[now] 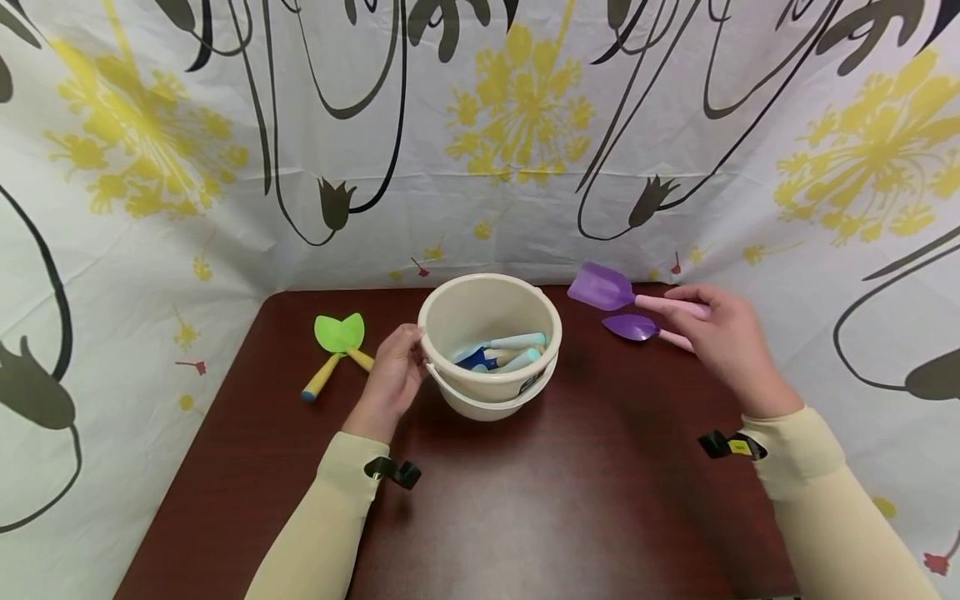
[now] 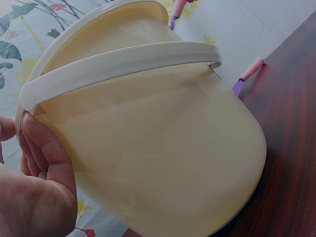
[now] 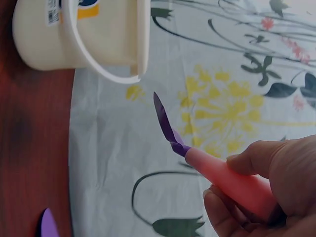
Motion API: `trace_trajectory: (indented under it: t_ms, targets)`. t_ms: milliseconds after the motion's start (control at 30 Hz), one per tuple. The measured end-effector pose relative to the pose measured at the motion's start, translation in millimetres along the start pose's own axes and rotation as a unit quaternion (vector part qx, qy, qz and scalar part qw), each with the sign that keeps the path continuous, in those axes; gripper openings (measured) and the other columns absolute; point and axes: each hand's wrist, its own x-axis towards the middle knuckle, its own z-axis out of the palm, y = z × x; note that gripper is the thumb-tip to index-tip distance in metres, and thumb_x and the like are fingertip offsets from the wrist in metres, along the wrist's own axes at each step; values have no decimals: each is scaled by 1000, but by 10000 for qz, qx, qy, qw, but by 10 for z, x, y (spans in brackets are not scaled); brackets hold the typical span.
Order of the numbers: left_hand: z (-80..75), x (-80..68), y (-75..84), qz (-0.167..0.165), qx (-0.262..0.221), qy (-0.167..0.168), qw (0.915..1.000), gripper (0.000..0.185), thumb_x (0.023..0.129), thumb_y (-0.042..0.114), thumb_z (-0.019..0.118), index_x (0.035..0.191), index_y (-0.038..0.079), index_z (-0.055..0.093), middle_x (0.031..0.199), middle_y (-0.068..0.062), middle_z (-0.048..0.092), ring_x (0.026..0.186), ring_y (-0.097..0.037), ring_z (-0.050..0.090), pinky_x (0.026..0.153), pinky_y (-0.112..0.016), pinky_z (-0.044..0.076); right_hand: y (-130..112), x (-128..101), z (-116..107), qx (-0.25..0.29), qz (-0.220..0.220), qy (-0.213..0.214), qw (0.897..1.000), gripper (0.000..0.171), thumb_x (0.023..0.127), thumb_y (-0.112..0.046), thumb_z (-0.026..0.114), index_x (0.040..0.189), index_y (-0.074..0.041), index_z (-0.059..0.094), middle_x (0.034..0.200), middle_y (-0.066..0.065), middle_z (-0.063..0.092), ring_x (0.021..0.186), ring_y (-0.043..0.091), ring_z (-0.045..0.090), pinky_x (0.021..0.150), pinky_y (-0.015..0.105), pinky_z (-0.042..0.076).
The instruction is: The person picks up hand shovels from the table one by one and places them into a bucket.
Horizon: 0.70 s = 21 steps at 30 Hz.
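A cream bucket (image 1: pixel 480 312) stands near the far edge of the table, its handle folded down along the front. My left hand (image 1: pixel 393 371) grips the bucket's left rim, thumb and fingers on either side, close to the handle's joint in the left wrist view. Inside lie several small tools with light blue handles (image 1: pixel 517 342), one with a dark blue blade. On the right, my right hand (image 1: pixel 723 337) holds a toy shovel (image 1: pixel 600 286) by its pink handle (image 3: pixel 222 173), the purple blade pointing toward the bucket. Below it lies a purple pointed trowel (image 1: pixel 632 327) with a pink handle.
Two green-bladed tools (image 1: pixel 339 333) with yellow handles lie on the table left of the bucket, blades overlapping. The dark red-brown table (image 1: pixel 562 500) meets a flower-printed cloth (image 1: pixel 525 225) at its back and sides.
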Motion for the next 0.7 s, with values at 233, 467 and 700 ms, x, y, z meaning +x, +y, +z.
trace_trajectory:
  t_ms: [233,467,700]
  targets:
    - [1,-8,-1,-15,24,13,10000,8,109,14,58,106,8,63,92,-3,55,81,-16,54,74,-26,47,-260,-27,143,-918,-265,44,9954,43,103,-36,80,131,-5,70,127,2,79,106,2,77,81,27,64]
    - [-4,-8,-4,-7,0,12,10000,10,109,15,58,105,8,63,92,-3,56,81,-16,55,73,-26,48,-406,-11,303,-2166,-1575,166,9633,22,101,-29,84,119,-17,81,107,-7,84,85,8,64,67,17,50]
    - [-3,-5,-7,23,-29,12,10000,10,109,15,59,106,5,63,91,-3,56,81,-16,54,73,-26,48,-469,86,522,-2464,-2346,-194,9401,14,100,-14,83,113,-12,80,118,1,82,94,8,66,66,18,44]
